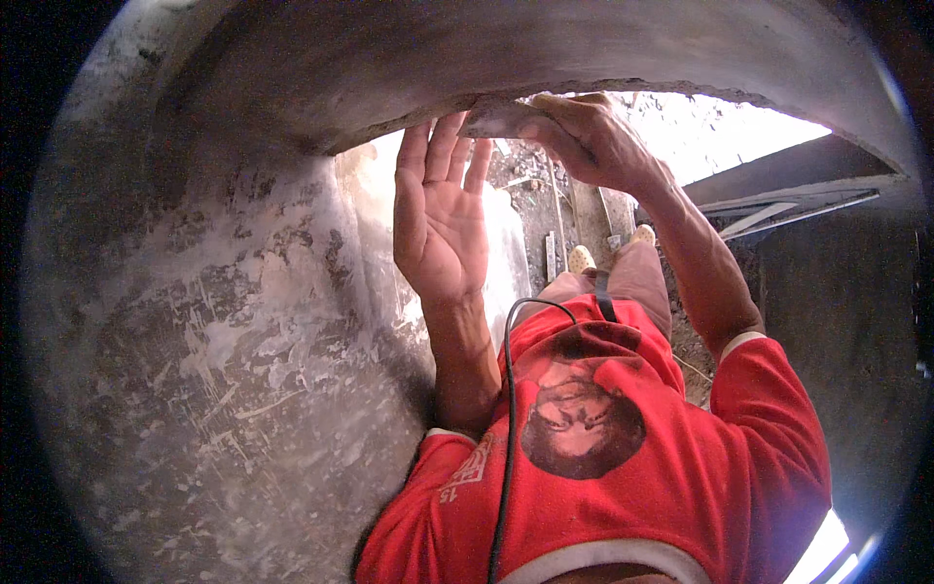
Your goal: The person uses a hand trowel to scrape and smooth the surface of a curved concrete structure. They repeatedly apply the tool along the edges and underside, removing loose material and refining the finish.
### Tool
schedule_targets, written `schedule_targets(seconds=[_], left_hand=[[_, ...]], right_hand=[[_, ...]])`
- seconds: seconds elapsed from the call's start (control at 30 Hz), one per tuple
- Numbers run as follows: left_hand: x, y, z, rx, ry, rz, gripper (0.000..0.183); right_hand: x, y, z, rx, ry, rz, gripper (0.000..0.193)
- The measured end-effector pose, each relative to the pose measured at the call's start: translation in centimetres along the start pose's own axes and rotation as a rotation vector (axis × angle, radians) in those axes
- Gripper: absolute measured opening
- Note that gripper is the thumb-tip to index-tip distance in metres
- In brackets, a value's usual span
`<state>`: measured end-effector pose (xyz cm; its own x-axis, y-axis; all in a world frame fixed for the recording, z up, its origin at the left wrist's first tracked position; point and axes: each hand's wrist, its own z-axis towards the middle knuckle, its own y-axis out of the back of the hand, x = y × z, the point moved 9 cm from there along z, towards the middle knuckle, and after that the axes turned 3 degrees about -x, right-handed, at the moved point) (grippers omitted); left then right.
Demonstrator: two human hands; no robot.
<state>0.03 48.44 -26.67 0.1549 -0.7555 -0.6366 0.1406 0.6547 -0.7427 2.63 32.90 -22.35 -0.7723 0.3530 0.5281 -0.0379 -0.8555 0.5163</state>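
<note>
My left hand point(446, 219) is raised with its palm toward me and its fingers stretched out. Its fingertips reach the lower edge of a curved grey plastered surface point(486, 54) overhead. Just right of those fingers, my right hand point(593, 141) is closed around a flat grey blade point(498, 119) that looks like a trowel. The blade lies along the same plaster edge, close to or against it. Its handle is hidden by my right fingers. Between the two hands the blade's tip partly overlaps my left fingertips.
A rough, patchy grey wall point(263, 331) rises close on my left. At the right, light bars point(778, 216) stick out below a dark slab. Down by my yellow shoes point(581, 259), rubble and strips point(551, 255) lie on the ground. A black cable point(507, 428) runs over my red shirt.
</note>
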Motion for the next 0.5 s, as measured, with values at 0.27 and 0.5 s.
schedule_targets(seconds=[0.27, 0.5], left_hand=[[-0.2, -0.5, 0.0, 0.042, 0.011, -0.024, 0.065], [-0.3, -1.0, 0.3, -0.006, 0.015, -0.048, 0.059]], right_hand=[[-3.3, 2.5, -3.9, -0.008, -0.198, 0.032, 0.031], [-2.6, 1.7, -2.2, -0.017, -0.104, 0.027, 0.031]])
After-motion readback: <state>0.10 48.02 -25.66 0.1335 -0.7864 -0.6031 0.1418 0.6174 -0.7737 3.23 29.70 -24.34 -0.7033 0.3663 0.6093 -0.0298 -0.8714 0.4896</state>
